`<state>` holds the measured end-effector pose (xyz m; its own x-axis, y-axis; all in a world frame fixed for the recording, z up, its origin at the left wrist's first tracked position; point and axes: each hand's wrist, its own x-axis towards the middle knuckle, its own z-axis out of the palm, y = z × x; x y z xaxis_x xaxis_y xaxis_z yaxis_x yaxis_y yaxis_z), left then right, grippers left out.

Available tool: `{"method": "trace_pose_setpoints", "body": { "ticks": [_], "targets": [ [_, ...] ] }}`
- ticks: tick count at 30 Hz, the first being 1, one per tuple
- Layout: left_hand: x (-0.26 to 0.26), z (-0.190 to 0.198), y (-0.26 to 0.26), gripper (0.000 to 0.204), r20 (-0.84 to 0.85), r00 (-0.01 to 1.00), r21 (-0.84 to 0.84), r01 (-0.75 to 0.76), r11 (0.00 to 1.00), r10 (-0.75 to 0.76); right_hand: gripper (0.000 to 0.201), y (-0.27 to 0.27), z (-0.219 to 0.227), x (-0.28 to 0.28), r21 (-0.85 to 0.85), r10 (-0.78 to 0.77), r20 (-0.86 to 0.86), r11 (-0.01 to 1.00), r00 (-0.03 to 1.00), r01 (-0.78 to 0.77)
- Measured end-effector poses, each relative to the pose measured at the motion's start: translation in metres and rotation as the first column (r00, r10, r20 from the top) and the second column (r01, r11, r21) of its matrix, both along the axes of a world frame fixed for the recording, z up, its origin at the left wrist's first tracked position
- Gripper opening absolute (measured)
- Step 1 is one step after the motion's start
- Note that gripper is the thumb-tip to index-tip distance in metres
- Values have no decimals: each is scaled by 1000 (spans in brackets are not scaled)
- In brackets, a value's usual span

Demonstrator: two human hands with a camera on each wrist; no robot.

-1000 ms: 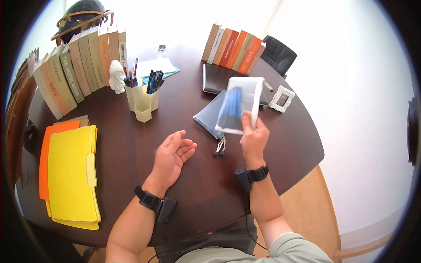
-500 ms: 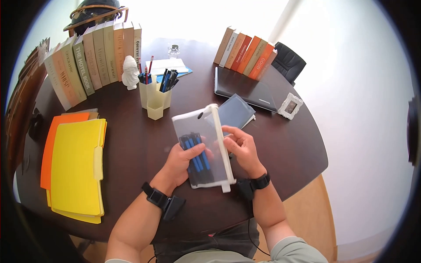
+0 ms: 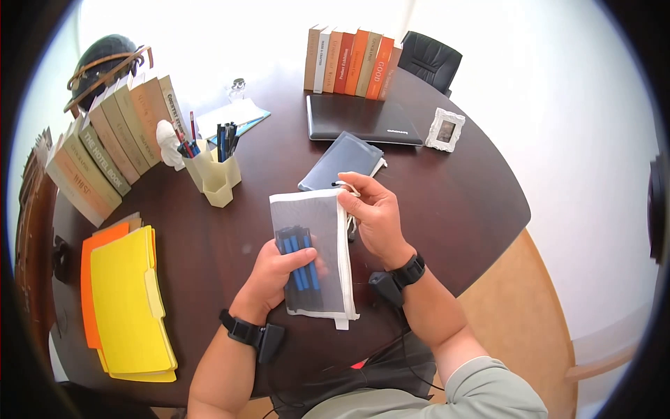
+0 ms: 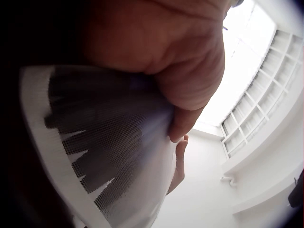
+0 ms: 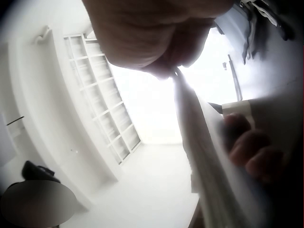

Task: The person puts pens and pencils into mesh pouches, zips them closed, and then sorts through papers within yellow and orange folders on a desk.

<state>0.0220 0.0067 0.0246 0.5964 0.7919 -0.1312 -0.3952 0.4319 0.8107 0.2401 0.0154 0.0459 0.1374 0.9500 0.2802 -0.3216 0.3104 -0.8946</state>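
My left hand (image 3: 273, 274) grips a see-through mesh zip pouch (image 3: 326, 241) by its lower left part, thumb across the front. Several blue-and-black pens (image 3: 299, 260) lie inside the pouch, partly under that thumb. At the top right corner, my right hand (image 3: 375, 218) pinches the end of the white zipper edge (image 3: 344, 255), which runs down the pouch's right side. The mesh (image 4: 102, 137) fills the left wrist view below the palm. In the right wrist view the zipper edge (image 5: 190, 123) hangs from the fingertips. Behind the pouch lies a grey-blue flat pouch (image 3: 342, 160).
A closed laptop (image 3: 359, 120), a white photo frame (image 3: 444, 130) and a book row (image 3: 352, 63) stand beyond. To the left are a pen holder (image 3: 213, 174), more books (image 3: 112, 153), a white bust (image 3: 169, 143) and yellow folders (image 3: 131, 300).
The pouch came from the right hand over the flat pouch to in front of me. The left hand took hold of it; the right hand moved to its top zipper corner.
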Motion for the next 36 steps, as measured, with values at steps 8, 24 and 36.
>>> {"method": "trace_pose_setpoints", "body": {
  "ticks": [8,24,36],
  "targets": [
    [9,-9,-2,32,15,993,-26,-121,992,121,23,8,-13,-5,-1,-98,-43,995,994,98],
    [16,-22,-17,45,60,996,176,47,983,-59,26,-4,70,-13,293,-278,647,950,710,105],
    [10,-28,-8,51,71,997,298,-32,954,11,25,-35,90,-3,314,-236,835,946,497,-80]
  ]
}}
